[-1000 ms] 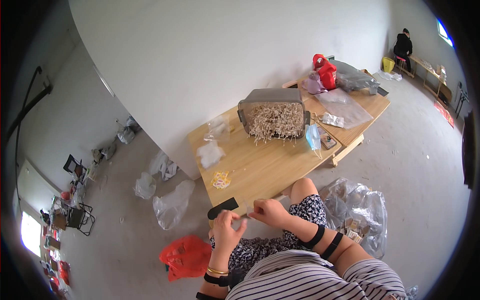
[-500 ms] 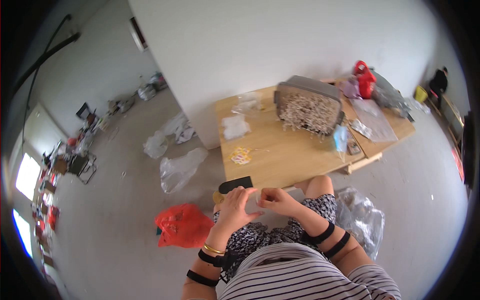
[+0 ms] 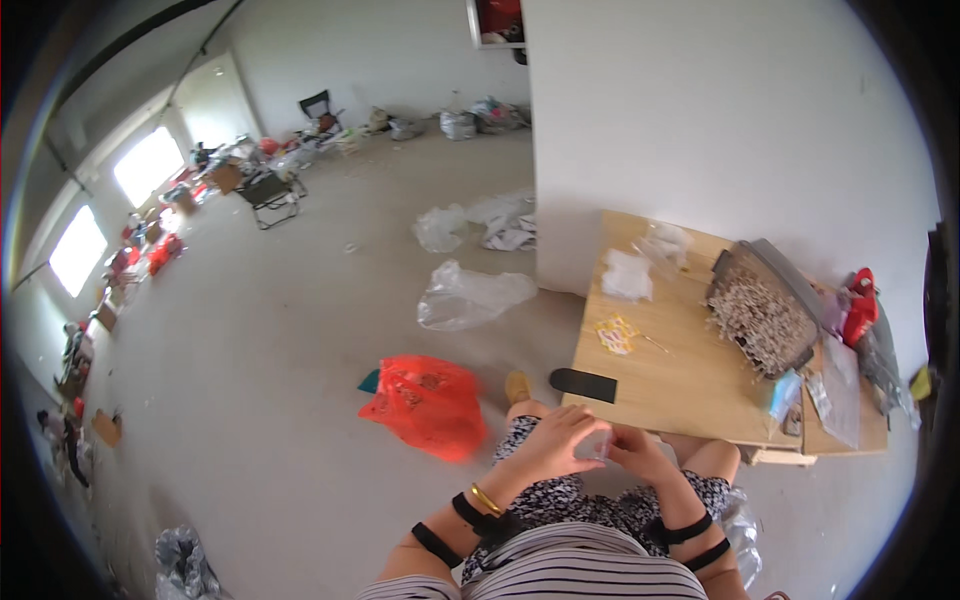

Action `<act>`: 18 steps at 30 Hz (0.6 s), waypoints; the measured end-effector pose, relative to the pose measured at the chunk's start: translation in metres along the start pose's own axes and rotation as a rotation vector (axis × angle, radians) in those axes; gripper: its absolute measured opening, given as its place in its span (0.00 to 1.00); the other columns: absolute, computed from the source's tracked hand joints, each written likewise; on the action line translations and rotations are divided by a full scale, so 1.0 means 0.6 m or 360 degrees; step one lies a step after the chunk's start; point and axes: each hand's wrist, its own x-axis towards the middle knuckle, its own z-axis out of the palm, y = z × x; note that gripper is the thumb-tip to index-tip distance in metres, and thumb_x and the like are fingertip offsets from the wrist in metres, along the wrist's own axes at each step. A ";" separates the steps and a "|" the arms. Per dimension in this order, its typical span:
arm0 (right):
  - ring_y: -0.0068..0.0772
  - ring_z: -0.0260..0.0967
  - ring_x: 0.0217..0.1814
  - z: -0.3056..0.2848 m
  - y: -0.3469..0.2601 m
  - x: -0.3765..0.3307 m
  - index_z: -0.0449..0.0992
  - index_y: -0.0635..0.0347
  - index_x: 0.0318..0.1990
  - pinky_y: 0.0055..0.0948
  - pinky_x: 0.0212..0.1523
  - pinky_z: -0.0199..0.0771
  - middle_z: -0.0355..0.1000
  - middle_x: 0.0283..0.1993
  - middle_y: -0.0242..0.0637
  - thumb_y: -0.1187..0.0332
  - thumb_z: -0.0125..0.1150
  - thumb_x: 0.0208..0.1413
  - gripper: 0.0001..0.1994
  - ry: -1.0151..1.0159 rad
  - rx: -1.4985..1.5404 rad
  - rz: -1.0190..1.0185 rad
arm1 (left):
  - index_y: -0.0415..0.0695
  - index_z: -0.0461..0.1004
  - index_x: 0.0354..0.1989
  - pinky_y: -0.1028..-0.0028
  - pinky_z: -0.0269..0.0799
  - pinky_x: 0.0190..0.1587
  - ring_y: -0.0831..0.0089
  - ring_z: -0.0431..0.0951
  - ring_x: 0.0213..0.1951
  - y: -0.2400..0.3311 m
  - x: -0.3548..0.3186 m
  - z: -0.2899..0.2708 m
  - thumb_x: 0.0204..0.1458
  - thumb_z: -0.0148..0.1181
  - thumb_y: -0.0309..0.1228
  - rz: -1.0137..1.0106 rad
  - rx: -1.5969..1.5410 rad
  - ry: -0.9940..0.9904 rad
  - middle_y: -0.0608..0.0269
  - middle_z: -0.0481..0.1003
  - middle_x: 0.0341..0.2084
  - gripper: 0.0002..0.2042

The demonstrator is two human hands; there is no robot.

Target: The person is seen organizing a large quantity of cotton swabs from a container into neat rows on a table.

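Above my lap, near the table's front edge, my two hands meet around a small clear plastic piece [image 3: 600,446], maybe a little bag; its exact kind is too small to tell. My left hand [image 3: 555,443] curves about its left side, thumb and fingers closing toward it. On the other side, the bent fingers of my right hand [image 3: 640,455] grip its edge. A black flat strip [image 3: 585,385] with a rounded end lies at the table's near left corner. Beyond it are small yellow-and-white cards [image 3: 617,336] and a thin stick [image 3: 655,343].
On the wooden table [image 3: 680,395], a grey bin [image 3: 785,270] lies tipped, small pale sticks spilling out. A blue mask [image 3: 784,393], white packets [image 3: 627,275] and a red bag [image 3: 860,306] are there too. A red plastic bag [image 3: 428,405] and clear plastic [image 3: 470,298] lie on the floor.
My view has swung left, so the table sits farther right. My left hand has come in from open, apart from the right, to close around the clear piece.
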 end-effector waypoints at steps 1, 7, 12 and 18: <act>0.12 0.56 0.29 0.003 0.011 0.008 0.75 0.60 0.32 0.20 0.28 0.58 0.63 0.27 0.18 0.66 0.67 0.61 0.10 0.0038 -0.0014 0.0028 | 0.48 0.75 0.52 0.60 0.66 0.52 0.58 0.73 0.49 -0.006 -0.001 -0.002 0.39 0.78 0.40 0.0019 -0.0044 -0.0009 0.60 0.73 0.43 0.29; 0.16 0.61 0.28 0.001 0.012 0.009 0.76 0.60 0.33 0.21 0.30 0.63 0.67 0.26 0.23 0.59 0.62 0.65 0.14 0.0167 -0.0027 0.0383 | 0.45 0.74 0.50 0.57 0.71 0.51 0.51 0.76 0.47 -0.140 -0.030 0.014 0.41 0.77 0.38 -0.0345 0.0009 0.0011 0.54 0.76 0.41 0.27; 0.16 0.65 0.29 -0.030 0.053 -0.008 0.77 0.62 0.36 0.21 0.31 0.65 0.70 0.26 0.25 0.59 0.58 0.68 0.15 0.0248 -0.0015 0.0468 | 0.48 0.74 0.49 0.57 0.70 0.54 0.51 0.74 0.51 -0.311 -0.047 0.040 0.38 0.78 0.40 -0.0631 0.0291 -0.0058 0.55 0.75 0.44 0.28; 0.17 0.66 0.30 -0.044 0.074 -0.023 0.78 0.64 0.37 0.21 0.34 0.68 0.71 0.28 0.26 0.62 0.58 0.68 0.12 0.0337 0.0025 0.0619 | 0.50 0.74 0.50 0.57 0.68 0.58 0.52 0.70 0.57 -0.422 -0.031 0.078 0.36 0.78 0.42 -0.0836 0.0413 -0.0292 0.56 0.73 0.49 0.30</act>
